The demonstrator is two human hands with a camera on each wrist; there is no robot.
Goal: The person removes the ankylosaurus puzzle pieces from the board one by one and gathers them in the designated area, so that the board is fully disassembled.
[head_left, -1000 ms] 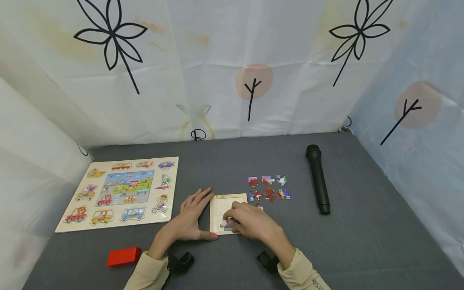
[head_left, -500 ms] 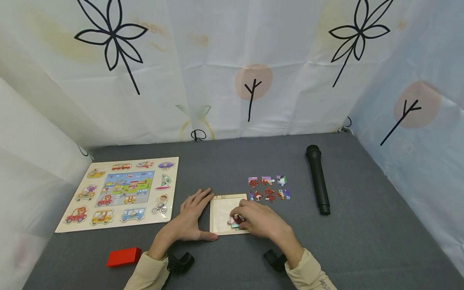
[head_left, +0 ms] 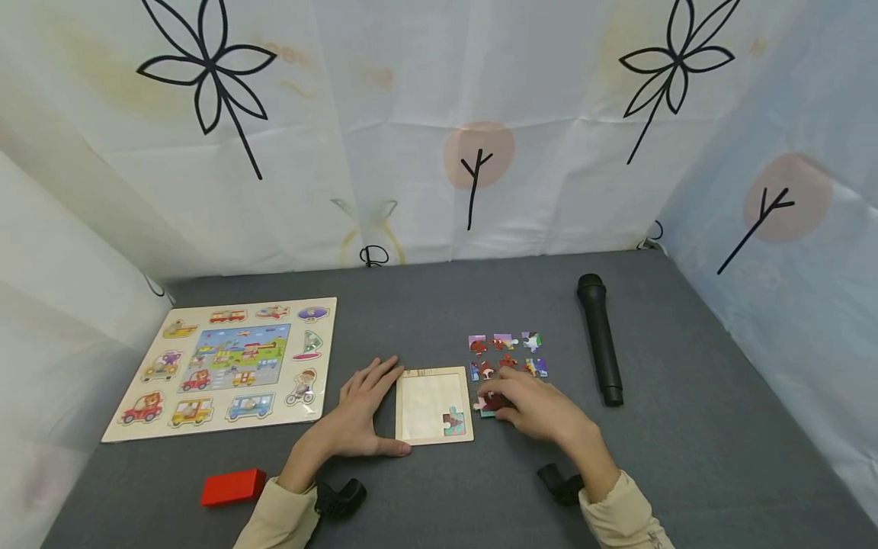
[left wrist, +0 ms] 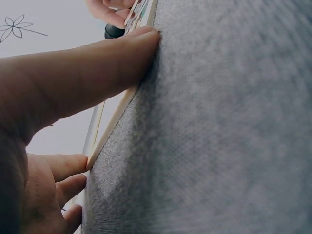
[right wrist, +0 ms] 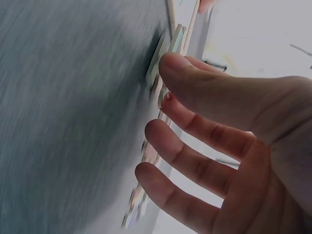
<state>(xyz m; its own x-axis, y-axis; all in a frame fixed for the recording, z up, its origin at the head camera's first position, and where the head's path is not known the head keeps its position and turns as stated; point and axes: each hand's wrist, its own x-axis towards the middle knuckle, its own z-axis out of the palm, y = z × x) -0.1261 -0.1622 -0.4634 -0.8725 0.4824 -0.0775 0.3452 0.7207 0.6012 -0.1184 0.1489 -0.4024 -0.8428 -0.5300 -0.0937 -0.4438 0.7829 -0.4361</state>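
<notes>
My right hand [head_left: 538, 404] pinches a jigsaw puzzle piece [head_left: 490, 404] with pink, dark red and green print between thumb and index finger. It is just right of the small wooden puzzle tray [head_left: 421, 404]. In the right wrist view the pinched piece [right wrist: 177, 39] stands slightly off the table, its other fingers loosely bent. One puzzle piece [head_left: 454, 422] lies in the tray's near right corner. At the tray's left side, my left hand [head_left: 360, 415] rests with fingers spread, thumb on the near left corner and fingertips by the far left corner. In the left wrist view its thumb [left wrist: 112, 63] touches the tray's edge.
Several loose puzzle pieces [head_left: 504, 343] lie in rows beyond my right hand. A black microphone [head_left: 601, 339] lies at the right. A large vehicle picture board [head_left: 240, 404] is at the left, with a red block [head_left: 233, 487] in front of it. Cloth walls [head_left: 411, 152] enclose the grey table.
My right hand has moved right, from over the tray to beside it, carrying the puzzle piece. The piece in the tray's corner now shows. My left hand stays in place.
</notes>
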